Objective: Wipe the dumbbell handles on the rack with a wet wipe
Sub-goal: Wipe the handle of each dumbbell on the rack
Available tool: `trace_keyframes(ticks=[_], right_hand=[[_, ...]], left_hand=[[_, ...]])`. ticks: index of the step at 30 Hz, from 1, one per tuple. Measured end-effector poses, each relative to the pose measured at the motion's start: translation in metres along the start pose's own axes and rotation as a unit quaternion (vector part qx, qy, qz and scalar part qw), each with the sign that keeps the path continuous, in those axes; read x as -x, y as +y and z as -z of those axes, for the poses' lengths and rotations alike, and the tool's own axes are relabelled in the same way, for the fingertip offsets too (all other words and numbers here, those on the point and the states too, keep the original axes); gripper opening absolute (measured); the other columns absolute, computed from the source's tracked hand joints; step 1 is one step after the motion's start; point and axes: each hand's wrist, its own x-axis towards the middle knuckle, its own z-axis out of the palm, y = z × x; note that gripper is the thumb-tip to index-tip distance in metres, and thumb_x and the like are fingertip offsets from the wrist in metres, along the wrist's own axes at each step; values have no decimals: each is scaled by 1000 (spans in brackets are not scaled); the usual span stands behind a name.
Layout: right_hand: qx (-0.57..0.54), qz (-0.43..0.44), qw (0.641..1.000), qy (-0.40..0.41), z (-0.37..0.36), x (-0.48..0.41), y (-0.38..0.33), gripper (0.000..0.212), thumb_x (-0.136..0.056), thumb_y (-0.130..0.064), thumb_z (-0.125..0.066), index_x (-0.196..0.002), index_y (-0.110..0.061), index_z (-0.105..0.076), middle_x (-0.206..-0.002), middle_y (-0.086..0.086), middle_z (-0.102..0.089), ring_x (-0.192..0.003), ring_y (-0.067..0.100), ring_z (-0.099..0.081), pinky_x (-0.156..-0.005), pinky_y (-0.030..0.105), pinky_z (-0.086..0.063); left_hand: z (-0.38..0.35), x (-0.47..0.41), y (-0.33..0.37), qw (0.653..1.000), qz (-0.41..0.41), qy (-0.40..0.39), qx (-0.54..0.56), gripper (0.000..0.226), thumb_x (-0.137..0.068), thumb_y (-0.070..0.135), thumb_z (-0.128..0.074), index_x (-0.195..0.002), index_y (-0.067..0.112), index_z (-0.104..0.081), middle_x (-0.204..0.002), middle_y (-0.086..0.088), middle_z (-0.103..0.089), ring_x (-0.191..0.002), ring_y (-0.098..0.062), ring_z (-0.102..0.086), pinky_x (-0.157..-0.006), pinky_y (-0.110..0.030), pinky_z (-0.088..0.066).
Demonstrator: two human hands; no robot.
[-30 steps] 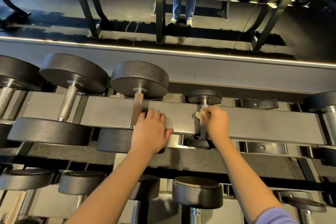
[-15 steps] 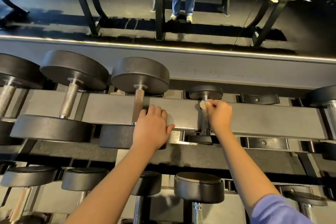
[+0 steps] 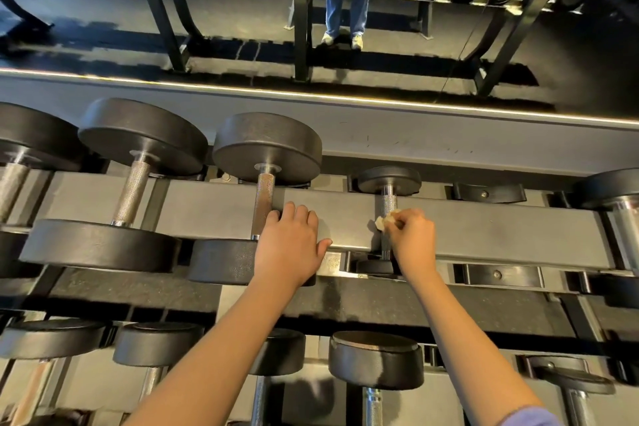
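**A:** How are the hands placed, starting from the left?

**B:** The left hand [image 3: 292, 245] is laid flat on the grey rack beam [image 3: 501, 232]. Its fingers are straight and close together, the thumb is spread toward the front edge, and nothing is gripped. Its forefinger lies just beside the knurled bar of a large dumbbell [image 3: 266, 145]; whether contact is made cannot be told. The right hand [image 3: 413, 235] is kept apart from it, further right. Its fingers are curled and a wet wipe [image 3: 385, 220] is pinched in the fingertips.

**A:** What is held by the rack?

**B:** On the upper tier, big black dumbbells [image 3: 141, 135] are seated at the left. Next come the large dumbbell by the left hand, a small dumbbell [image 3: 389, 180], a black saddle [image 3: 489, 192], and a chrome-handled dumbbell [image 3: 608, 188] at the right edge. More dumbbells [image 3: 377, 358] are stored on the tier below.

**A:** And the wipe itself?

**B:** It is seen as a small, crumpled, pale wad, pressed against the handle [image 3: 389, 204] of the small dumbbell, over the beam. The handle is of knurled steel and is set between two round black heads. A lavender sleeve [image 3: 529, 417] is seen on the right arm.
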Motion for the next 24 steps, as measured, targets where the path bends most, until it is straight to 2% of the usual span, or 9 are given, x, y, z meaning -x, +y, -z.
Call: trace_keyframes(ticks=[3, 8, 12, 15, 19, 22, 24], right_hand=[[19, 20, 999, 22, -5, -25, -8, 13, -87, -9, -65, -89, 1, -72, -95, 18, -65, -83, 27, -61, -70, 26, -40], [14, -9, 999, 30, -7, -35, -11, 17, -87, -11, -65, -97, 0, -72, -104, 16, -65, -91, 28, -62, -77, 32, -47], [54, -13, 998, -15, -3, -20, -4, 12, -84, -10, -68, -90, -1, -73, -100, 14, -64, -87, 28, -61, -71, 27, -42], [51, -61, 995, -61, 7, -9, -4, 11, -83, -10, -70, -87, 0, -72, -94, 10, -66, -82, 20, -60, -69, 22, -40], [86, -64, 984, -143, 16, -2, -4, 11, -82, -9, -71, -90, -2, -73, -95, 10, -70, -86, 20, -65, -76, 27, -51], [104, -74, 976, -175, 23, -1, -14, 18, -86, -9, -65, -101, -9, -73, -101, 10, -71, -91, 23, -65, -84, 31, -52], [68, -60, 985, -150, 21, 4, -28, 20, -87, -9, -62, -104, -11, -73, -102, 9, -70, -92, 23, -64, -82, 30, -50]], left_hand=[[1, 0, 0, 1000, -2, 5, -4, 57, -98, 51, -24, -137, 11, -37, -133, -8, -46, -124, -26, -38, -99, -39, -36], [-1, 1, -1, 1000, -4, 10, -10, 57, -99, 50, -23, -138, 11, -37, -133, -9, -46, -124, -26, -39, -99, -40, -36], [-4, -2, -2, 1000, 2, 18, -3, 55, -100, 48, -23, -137, 11, -38, -132, -9, -46, -122, -25, -40, -99, -40, -37], [-6, -1, -1, 999, 5, 50, 17, 51, -100, 46, -26, -134, 12, -42, -128, -7, -49, -118, -23, -43, -95, -36, -38], [-10, 7, -7, 991, -8, 110, 81, 50, -94, 40, -25, -118, 12, -59, -110, -4, -62, -104, -21, -54, -85, -33, -44], [-11, 17, -17, 983, -12, 142, 118, 49, -90, 38, -29, -114, 13, -64, -108, -3, -66, -106, -21, -58, -91, -37, -47], [-14, 27, -26, 981, 3, 144, 132, 49, -92, 40, -29, -118, 15, -64, -114, -1, -66, -114, -21, -56, -99, -41, -43]])
